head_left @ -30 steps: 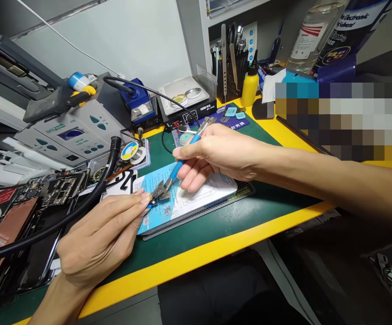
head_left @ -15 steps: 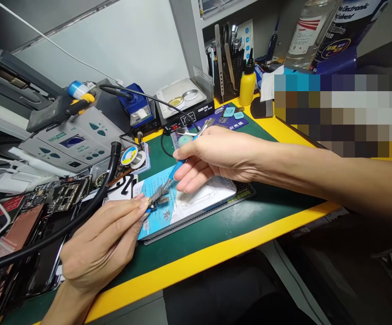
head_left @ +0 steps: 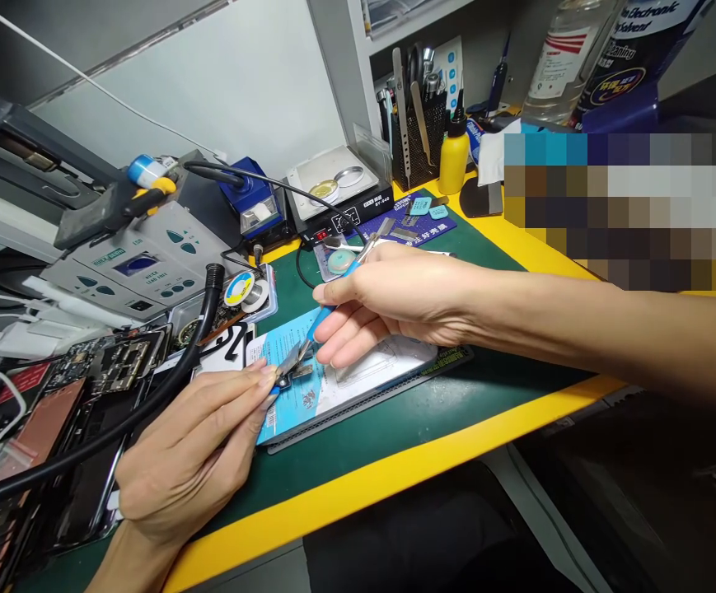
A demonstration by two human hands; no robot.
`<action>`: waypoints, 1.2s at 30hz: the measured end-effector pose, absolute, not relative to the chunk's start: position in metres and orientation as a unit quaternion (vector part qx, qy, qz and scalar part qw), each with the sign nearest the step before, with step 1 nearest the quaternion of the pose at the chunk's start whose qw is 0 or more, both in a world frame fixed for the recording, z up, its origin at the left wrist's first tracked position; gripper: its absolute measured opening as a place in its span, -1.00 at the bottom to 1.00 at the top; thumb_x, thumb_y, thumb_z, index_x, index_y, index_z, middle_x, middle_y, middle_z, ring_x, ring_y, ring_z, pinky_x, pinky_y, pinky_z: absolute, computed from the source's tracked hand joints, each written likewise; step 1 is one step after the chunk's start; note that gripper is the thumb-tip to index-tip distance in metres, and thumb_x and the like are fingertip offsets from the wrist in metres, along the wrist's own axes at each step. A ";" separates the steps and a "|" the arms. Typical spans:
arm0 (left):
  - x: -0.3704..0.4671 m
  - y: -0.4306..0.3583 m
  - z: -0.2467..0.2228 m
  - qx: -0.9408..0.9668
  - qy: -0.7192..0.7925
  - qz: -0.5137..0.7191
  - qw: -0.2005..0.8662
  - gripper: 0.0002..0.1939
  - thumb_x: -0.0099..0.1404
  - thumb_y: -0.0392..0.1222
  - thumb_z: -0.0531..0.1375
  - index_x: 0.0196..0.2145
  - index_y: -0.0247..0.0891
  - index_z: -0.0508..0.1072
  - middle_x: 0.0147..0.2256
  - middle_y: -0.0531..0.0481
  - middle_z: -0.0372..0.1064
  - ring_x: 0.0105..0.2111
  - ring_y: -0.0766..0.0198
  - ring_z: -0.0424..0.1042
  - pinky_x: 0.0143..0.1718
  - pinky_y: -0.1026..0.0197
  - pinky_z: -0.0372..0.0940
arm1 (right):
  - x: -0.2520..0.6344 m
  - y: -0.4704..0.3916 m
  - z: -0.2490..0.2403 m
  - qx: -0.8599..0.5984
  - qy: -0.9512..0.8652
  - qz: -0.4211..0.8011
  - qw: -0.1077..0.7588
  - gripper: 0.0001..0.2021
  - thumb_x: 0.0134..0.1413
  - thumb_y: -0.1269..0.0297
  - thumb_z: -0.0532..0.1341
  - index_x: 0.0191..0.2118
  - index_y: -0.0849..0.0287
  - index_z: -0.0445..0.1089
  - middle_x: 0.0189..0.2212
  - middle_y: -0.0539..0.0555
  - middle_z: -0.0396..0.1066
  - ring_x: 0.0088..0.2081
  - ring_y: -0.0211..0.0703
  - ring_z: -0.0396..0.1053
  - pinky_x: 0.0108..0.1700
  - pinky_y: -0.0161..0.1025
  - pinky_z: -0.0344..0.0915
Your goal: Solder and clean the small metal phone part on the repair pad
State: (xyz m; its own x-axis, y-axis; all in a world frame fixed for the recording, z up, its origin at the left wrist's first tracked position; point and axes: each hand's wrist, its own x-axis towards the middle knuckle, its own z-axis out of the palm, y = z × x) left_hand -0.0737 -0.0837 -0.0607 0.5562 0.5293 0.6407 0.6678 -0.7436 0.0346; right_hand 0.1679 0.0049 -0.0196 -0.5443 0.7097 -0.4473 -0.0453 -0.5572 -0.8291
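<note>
At the lower left, circuit boards (head_left: 128, 362) lie beside a black hose (head_left: 147, 424) that bends up past a grey station (head_left: 135, 263). The left hand (head_left: 190, 445), low and left of centre, is closed to a narrow pinch on a flat metal piece (head_left: 287, 366) with a bit of blue at its base. Above it, a solder spool (head_left: 254, 295) sits near the station. At the centre, the tip of a blue-handled tool (head_left: 320, 321) meets the metal piece — both over a blue-and-white box (head_left: 289, 412) on the green surface (head_left: 395, 428). The tool slants up to the right hand (head_left: 388, 305), held between thumb and forefinger, the other fingers loosely curled. Behind that hand, at the upper centre, stands a black device (head_left: 342, 210); further right come a mesh holder (head_left: 423, 140) of tools, a yellow bottle (head_left: 452, 156) and — upper right — a clear bottle (head_left: 559, 66).
</note>
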 end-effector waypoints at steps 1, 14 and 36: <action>-0.073 -0.084 -0.060 -0.878 -0.338 -0.321 0.109 -0.49 0.07 -0.70 0.33 -0.04 -0.35 0.56 -0.15 -0.09 0.58 -0.16 0.16 0.57 -0.13 0.08 0.49 | 0.168 0.005 -0.020 -0.417 -0.412 0.772 0.246 -0.81 0.22 0.38 0.19 -0.43 0.25 0.43 -0.58 0.23 0.55 -0.55 -0.02 0.58 -0.48 -0.20 0.60; -0.071 -0.083 -0.059 -0.876 -0.337 -0.329 0.103 -0.49 0.10 -0.68 0.32 -0.04 -0.29 0.56 -0.15 -0.10 0.58 -0.16 0.13 0.58 -0.16 0.05 0.49 | 0.169 0.005 -0.026 -0.431 -0.465 0.717 0.287 -0.74 0.22 0.35 0.19 -0.50 0.26 0.42 -0.57 0.34 0.55 -0.55 0.06 0.59 -0.47 -0.16 0.60; -0.071 -0.083 -0.053 -0.893 -0.312 -0.310 0.101 -0.51 0.13 -0.69 0.30 -0.03 -0.34 0.54 -0.13 -0.14 0.58 -0.13 0.13 0.57 -0.11 0.06 0.50 | 0.171 0.003 -0.031 -0.408 -0.535 0.680 0.291 -0.75 0.14 0.32 0.25 -0.53 0.29 0.42 -0.54 0.35 0.57 -0.55 0.03 0.58 -0.48 -0.17 0.59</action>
